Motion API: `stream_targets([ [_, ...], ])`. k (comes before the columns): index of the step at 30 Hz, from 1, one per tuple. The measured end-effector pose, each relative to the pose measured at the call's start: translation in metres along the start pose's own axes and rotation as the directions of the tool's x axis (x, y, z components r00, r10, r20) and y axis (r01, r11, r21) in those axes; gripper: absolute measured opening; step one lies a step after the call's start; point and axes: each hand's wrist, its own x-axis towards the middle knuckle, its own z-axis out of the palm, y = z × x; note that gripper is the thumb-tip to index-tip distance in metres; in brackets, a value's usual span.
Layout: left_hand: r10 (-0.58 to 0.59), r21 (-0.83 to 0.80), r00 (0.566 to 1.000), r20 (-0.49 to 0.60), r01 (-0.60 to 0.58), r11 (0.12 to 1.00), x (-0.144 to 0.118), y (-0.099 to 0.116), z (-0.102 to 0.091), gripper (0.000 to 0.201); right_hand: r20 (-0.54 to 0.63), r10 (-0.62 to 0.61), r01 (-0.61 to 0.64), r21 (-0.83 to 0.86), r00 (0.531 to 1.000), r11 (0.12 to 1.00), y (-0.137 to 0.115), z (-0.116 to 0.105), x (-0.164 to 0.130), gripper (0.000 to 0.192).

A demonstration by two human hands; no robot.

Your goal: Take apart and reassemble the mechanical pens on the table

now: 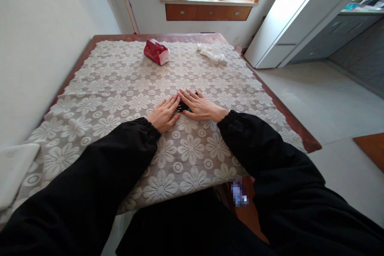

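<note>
Near the table's middle, on the white floral lace tablecloth, left hand and right hand lie flat, fingers extended, covering a small dark object, possibly a black-and-blue gadget. Neither grips it. Even, light pressure from both palms would keep it steady. Farther off lie a red tissue pack and crumpled white tissue.

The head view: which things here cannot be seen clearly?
- Small dark object: mostly covered by the left hand and right hand; what it is cannot be told.
- White thing: cut by the left edge.
- Patch near the table edge: blurred.
</note>
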Motion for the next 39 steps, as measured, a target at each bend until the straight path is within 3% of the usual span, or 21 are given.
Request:
stream_targets([
  [4, -0.032, 0.017, 0.999, -0.024, 0.032, 0.999, -0.001, 0.002, -0.002, 0.072, 0.001, 0.005, -0.005, -0.016, 1.000, 1.000, 0.000, -0.001, -0.002, 0.081],
  [9, 0.046, 0.016, 0.999, -0.010, -0.046, 0.999, -0.001, 0.003, -0.003, 0.065, -0.045, 0.082, -0.083, -0.007, 0.996, 0.997, -0.008, -0.001, -0.001, 0.095],
  [16, 0.090, -0.048, 0.995, -0.044, -0.092, 0.995, 0.000, -0.001, 0.001, 0.061, -0.013, 0.026, -0.025, 0.080, 1.000, 0.996, -0.004, 0.002, -0.002, 0.101],
  [22, 0.094, -0.153, 0.985, -0.143, -0.116, 0.981, 0.000, -0.002, 0.003, 0.052, -0.075, 0.009, -0.005, 0.055, 0.997, 0.998, -0.016, 0.003, 0.002, 0.104],
  [28, -0.065, -0.172, 0.968, -0.241, 0.023, 0.985, -0.001, 0.003, -0.005, 0.052, -0.103, 0.042, -0.044, -0.015, 0.994, 0.999, -0.010, -0.001, 0.001, 0.108],
  [31, -0.136, -0.105, 0.973, -0.188, 0.118, 0.987, -0.001, 0.005, -0.005, 0.053, -0.094, 0.050, -0.052, -0.028, 0.994, 0.998, -0.011, -0.002, -0.001, 0.105],
  [35, -0.126, 0.001, 0.990, -0.062, 0.127, 0.992, 0.001, 0.004, 0.000, 0.069, -0.064, -0.074, 0.071, -0.037, 0.995, 0.997, -0.020, -0.003, 0.001, 0.092],
  [39, -0.221, 0.014, 0.968, -0.119, 0.224, 0.974, 0.001, 0.000, 0.004, 0.073, -0.057, -0.023, 0.021, -0.034, 0.998, 0.999, -0.024, -0.002, 0.004, 0.092],
])
